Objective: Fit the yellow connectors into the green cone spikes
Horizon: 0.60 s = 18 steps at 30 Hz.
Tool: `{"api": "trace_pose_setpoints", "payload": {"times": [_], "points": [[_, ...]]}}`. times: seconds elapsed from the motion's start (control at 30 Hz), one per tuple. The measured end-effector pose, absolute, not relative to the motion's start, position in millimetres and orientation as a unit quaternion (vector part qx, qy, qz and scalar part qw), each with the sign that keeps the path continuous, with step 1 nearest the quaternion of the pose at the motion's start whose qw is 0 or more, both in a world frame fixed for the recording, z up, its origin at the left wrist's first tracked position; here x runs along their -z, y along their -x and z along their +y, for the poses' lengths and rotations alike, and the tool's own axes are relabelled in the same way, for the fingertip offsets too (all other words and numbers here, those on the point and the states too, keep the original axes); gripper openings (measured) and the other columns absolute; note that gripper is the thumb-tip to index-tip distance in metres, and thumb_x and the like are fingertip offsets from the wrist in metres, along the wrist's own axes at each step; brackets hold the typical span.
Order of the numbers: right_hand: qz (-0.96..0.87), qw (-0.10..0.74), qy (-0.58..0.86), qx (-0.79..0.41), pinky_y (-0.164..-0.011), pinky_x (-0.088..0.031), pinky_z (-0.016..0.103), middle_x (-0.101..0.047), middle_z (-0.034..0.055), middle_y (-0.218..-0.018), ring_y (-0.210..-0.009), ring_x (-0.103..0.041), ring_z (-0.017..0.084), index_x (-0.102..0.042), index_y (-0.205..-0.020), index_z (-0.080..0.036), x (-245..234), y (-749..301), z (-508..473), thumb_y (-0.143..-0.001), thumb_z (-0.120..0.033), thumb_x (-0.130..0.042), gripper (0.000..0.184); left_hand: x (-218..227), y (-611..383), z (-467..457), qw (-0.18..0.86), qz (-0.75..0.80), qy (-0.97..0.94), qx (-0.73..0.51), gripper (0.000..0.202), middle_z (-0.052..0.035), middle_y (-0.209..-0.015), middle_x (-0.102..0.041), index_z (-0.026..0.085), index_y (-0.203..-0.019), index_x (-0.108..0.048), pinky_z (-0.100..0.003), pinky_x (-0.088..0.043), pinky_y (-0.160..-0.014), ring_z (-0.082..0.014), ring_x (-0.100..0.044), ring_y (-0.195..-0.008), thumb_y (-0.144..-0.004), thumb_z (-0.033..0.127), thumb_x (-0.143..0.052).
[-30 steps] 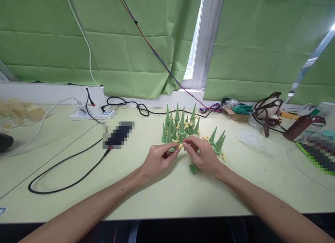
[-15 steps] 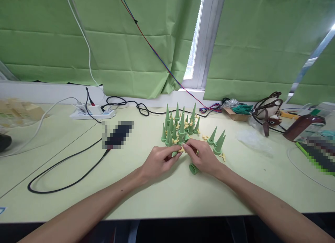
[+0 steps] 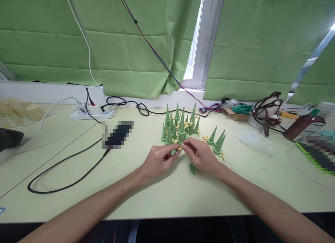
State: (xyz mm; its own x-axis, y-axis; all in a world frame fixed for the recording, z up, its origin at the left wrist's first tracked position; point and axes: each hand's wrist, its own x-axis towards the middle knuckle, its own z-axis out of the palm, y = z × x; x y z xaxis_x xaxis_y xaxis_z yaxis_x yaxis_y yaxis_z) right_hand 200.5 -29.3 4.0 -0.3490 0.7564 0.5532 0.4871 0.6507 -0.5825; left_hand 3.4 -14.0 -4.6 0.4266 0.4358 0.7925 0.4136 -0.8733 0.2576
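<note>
My left hand (image 3: 158, 161) is closed around a green plastic spike (image 3: 173, 152), most of it hidden by the fingers. A small yellow valve piece (image 3: 180, 148) shows beside it, and the pinched fingertips of my right hand (image 3: 203, 154) are on that piece. Below my right hand a green spike with a round open end (image 3: 193, 169) lies on its side, partly covered. Just behind both hands stands a cluster of upright green spikes (image 3: 181, 126), several with yellow valve pieces among them. More green spikes (image 3: 217, 143) stand to the right, with a loose yellow valve piece (image 3: 222, 156) near them.
A pixelated dark device (image 3: 119, 134) with a black cable lies to the left on the table (image 3: 167, 204). Behind it is a white power strip (image 3: 92, 113). Plastic film (image 3: 253, 141), a cardboard box (image 3: 235, 114) and a brown bottle (image 3: 300, 127) are at right.
My right fingertips have shifted slightly left onto the yellow valve piece. My left hand stays almost still. A dark object at the far left edge has moved further into view.
</note>
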Motion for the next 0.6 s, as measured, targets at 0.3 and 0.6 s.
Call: {"api": "trace_pose_setpoints", "payload": {"times": [0.3, 0.6], "points": [[-0.813, 0.42, 0.377, -0.146, -0.059, -0.038, 0.027, -0.055, -0.0004, -0.069, -0.059, -0.048, 0.014, -0.054, -0.085, -0.02, -2.7, -201.2, -27.6, -0.101, -0.026, -0.043, 0.021, 4.5, -3.7, -15.1, 0.012, 0.251, -0.845, -0.472, 0.015, 0.0046, -0.056, -0.064, 0.016, -0.1, -0.072, -0.017, -0.036, -0.045, -0.0037, -0.039, -0.038, -0.092, 0.022, -0.06], [-0.816, 0.409, 0.383, -0.139, -0.056, -0.032, 0.026, -0.044, -0.0029, -0.062, -0.055, -0.039, 0.012, -0.04, -0.072, -0.021, -1.4, -199.8, -27.4, -0.101, -0.027, -0.04, 0.03, 4.5, -2.1, -15.1, -0.008, 0.217, -0.852, -0.477, 0.013, 0.0052, -0.055, -0.063, 0.015, -0.1, -0.071, -0.018, -0.036, -0.045, -0.0042, -0.039, -0.039, -0.09, 0.018, -0.063]]}}
